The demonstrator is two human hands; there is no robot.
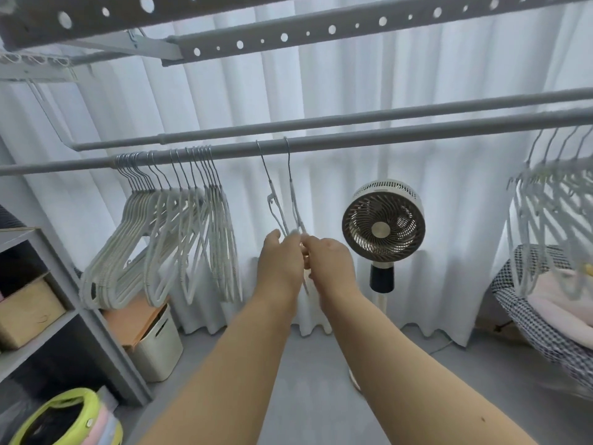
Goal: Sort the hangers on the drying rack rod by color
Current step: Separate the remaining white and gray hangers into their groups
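Note:
A grey rod [369, 143] runs across the drying rack. Two pale blue-grey hangers [275, 203] hang edge-on from its middle by metal hooks. My left hand [280, 264] pinches the left one and my right hand [330, 263] pinches the right one, both at the lower parts, fingers touching. A dense bunch of several whitish hangers [167, 245] hangs on the rod's left part. Another cluster of several pale hangers [552, 220] hangs at the far right, slightly blurred. Colour differences within the clusters are hard to tell.
A second grey rod [321, 122] runs behind, with perforated rack bars [321, 30] overhead. A standing fan [383, 229] is right of my hands before white curtains. A grey shelf [48, 316] and cream bin [157, 345] stand left; a checkered chair [539, 322] right.

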